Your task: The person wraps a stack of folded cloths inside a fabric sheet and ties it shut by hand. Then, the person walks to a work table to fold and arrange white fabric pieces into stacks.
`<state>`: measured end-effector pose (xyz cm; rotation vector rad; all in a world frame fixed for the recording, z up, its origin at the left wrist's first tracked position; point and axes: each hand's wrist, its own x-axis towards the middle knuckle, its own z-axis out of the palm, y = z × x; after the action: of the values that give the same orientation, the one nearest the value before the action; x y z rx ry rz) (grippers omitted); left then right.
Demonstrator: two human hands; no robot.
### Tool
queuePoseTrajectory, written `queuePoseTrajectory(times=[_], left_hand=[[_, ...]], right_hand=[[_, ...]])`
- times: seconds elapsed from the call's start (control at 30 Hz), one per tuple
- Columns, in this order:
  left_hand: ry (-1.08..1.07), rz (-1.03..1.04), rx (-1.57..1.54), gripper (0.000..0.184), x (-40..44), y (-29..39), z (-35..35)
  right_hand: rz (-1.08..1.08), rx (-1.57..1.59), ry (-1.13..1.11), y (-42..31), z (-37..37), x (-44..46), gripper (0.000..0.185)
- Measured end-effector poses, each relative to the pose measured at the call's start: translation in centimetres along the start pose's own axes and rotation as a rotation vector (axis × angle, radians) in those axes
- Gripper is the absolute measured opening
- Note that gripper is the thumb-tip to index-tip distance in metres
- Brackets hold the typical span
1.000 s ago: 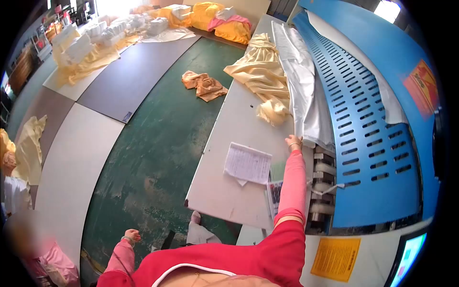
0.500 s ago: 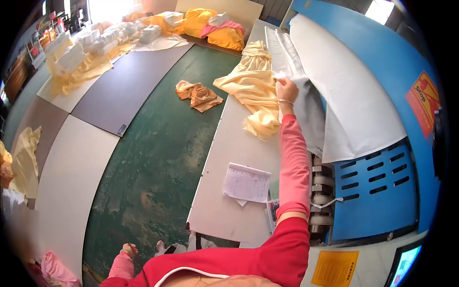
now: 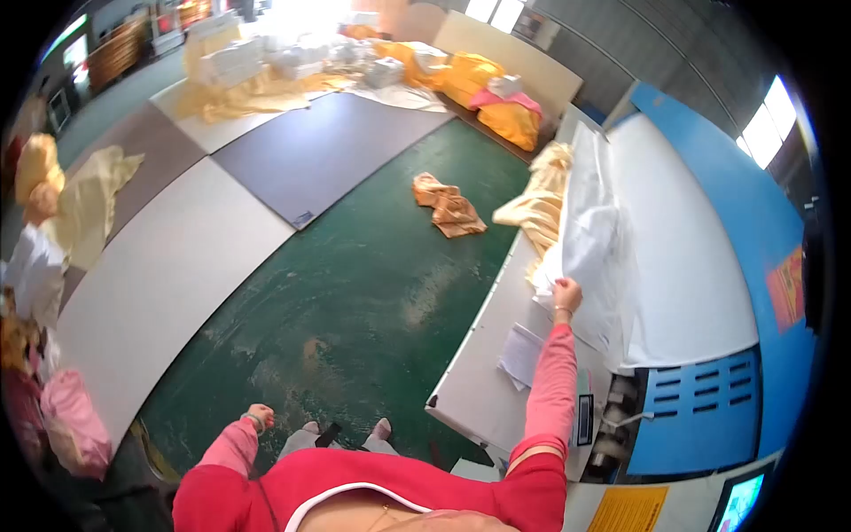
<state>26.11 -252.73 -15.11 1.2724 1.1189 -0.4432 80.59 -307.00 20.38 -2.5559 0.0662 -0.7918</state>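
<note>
My right hand (image 3: 567, 295) is closed on the near left edge of a white cloth (image 3: 592, 257), at the side of the blue machine. The cloth lies along the table (image 3: 483, 355) and over the machine's feed edge; a wide white sheet (image 3: 678, 257) covers much of the slotted blue surface (image 3: 700, 417). Just beyond my right hand, cream cloth (image 3: 541, 199) lies bunched on the table. My left hand (image 3: 260, 415) hangs low at my side over the green floor, its fingers curled in, with nothing visible in them.
An orange-brown cloth (image 3: 450, 208) lies on the green floor. Papers (image 3: 521, 355) rest on the table. White and yellow piles (image 3: 232, 71) stand at the back left. Pink bundles (image 3: 75, 421) sit at the lower left. A screen (image 3: 740, 504) is at the lower right.
The view has turned left. My right hand has gone from the white cloth's near end to the cream cloth, and now grips the white cloth's edge. The white sheet has spread over the slotted surface.
</note>
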Motion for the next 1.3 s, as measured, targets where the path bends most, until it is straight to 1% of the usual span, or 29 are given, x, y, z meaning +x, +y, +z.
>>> queuePoseTrajectory(times=[0.13, 0.2, 0.3, 0.33, 0.43, 0.47, 0.53, 0.57, 0.63, 0.7, 0.73, 0.83, 0.87, 0.9, 0.93, 1.0, 1.07, 1.13, 1.2, 1.23, 1.3], left_hand=[[0.153, -0.038, -0.031, 0.008, -1.4, -1.1, -3.1], [0.216, -0.048, -0.090, 0.009, -1.2, -2.3, -4.3], [0.277, -0.146, -0.105, 0.009, -1.8, -3.9, -5.0], [0.258, -0.160, -0.113, 0.011, -2.0, -4.5, -5.0], [0.246, -0.183, -0.109, 0.010, -3.0, -5.1, -4.0], [0.211, -0.163, -0.077, 0.011, -3.2, -5.1, -3.5], [0.153, -0.193, -0.121, 0.011, -3.0, -4.5, -2.3], [0.128, -0.212, -0.141, 0.012, -3.0, -4.4, -2.1], [0.078, -0.142, -0.073, 0.012, -2.6, -3.8, -2.0], [0.050, -0.096, -0.004, 0.012, -2.6, -2.9, -1.5], [0.048, -0.120, -0.006, 0.012, -2.4, -2.3, -1.4], [-0.011, -0.027, -0.039, 0.012, -2.4, -0.9, -2.3], [-0.026, -0.005, -0.018, 0.011, -2.4, -0.4, -2.7], [-0.034, 0.016, -0.004, 0.011, -2.5, 0.0, -3.0], [-0.038, 0.037, 0.006, 0.010, -2.6, 0.1, -3.5], [-0.012, 0.014, 0.075, 0.009, -3.0, 0.5, -4.3], [0.002, 0.002, 0.192, 0.009, -3.0, 0.8, -5.9], [0.005, -0.015, 0.356, 0.009, -1.9, 0.2, -7.0], [0.019, -0.055, 0.419, 0.006, 2.0, -1.2, -8.6], [0.025, -0.072, 0.453, 0.006, 3.1, -1.6, -9.1], [-0.167, 0.104, 0.421, 0.005, 3.5, -0.5, -8.2]], right_hand=[[0.139, -0.028, 0.010, -2.2, -0.4, -2.1, 0.012], [0.141, -0.045, 0.016, -2.6, -0.3, -2.4, 0.012], [0.140, -0.022, 0.004, -1.7, 1.3, -1.5, 0.011], [0.142, -0.009, -0.004, -2.1, 1.1, -1.5, 0.011], [0.038, -0.068, 0.028, -3.2, 0.7, -1.4, 0.010], [0.023, -0.044, 0.030, -3.2, 0.8, -1.2, 0.010], [-0.032, -0.039, 0.049, -3.5, 1.0, -0.6, 0.011], [-0.038, -0.074, 0.050, -3.2, 1.4, -0.2, 0.013], [0.000, -0.017, 0.051, -4.0, 1.4, -0.3, 0.014], [0.064, 0.132, -0.040, -3.9, 2.3, -0.4, 0.015], [0.001, 0.088, -0.063, -4.1, 2.3, -1.0, 0.019], [-0.147, 0.107, -0.122, -6.6, 0.6, -4.0, 0.025], [-0.285, 0.121, -0.117, -7.1, 0.1, -5.2, 0.028], [-0.187, 0.253, -0.276, -7.5, -0.5, -6.4, 0.028], [-0.091, 0.383, -0.438, -8.6, -1.7, -7.6, 0.028], [-0.136, 0.402, -0.604, -11.2, -4.7, -10.7, 0.025], [-0.117, 0.554, -0.742, -15.6, -9.3, -14.0, 0.025], [-0.213, 0.574, -0.809, -20.0, -14.1, -16.6, 0.025], [-0.334, 0.596, -0.833, -25.4, -19.9, -18.8, 0.024], [-0.344, 0.621, -0.876, -27.5, -22.9, -19.5, 0.022], [-0.379, 0.666, -0.913, -31.0, -28.9, -21.0, 0.020]])
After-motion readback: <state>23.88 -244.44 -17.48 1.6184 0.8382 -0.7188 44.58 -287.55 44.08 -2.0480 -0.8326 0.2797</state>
